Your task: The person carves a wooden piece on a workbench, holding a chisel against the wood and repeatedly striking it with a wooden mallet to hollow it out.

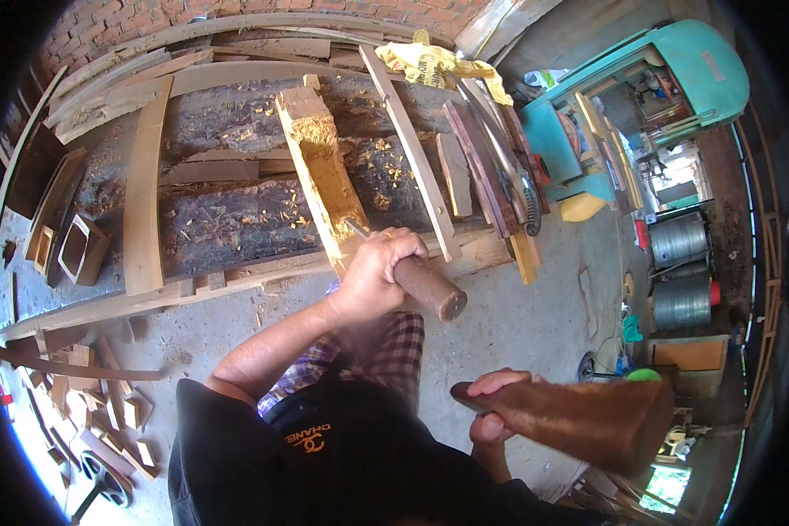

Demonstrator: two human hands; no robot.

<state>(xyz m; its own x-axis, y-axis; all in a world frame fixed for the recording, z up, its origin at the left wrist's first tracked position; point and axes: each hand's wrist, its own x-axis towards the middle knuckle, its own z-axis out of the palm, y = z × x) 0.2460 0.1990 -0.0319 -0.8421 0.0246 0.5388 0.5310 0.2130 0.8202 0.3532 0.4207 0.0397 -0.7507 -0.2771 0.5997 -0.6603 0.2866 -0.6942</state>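
Chisel [431, 291], half-hidden in left hand [376, 270]

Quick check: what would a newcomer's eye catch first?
The big brown mallet in the right hand, lower right, comes first. Next, near the centre, the left hand gripping a thick-handled chisel whose metal end points at the hollowed yellow timber. At upper right, the turquoise machine stands out.

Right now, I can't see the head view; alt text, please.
Left hand grips a brown-handled chisel, its blade at the hollow of a yellow timber; right hand holds a brown mallet out to the right. The timber lies across a dark, chip-strewn bench, with a teal machine at upper right.
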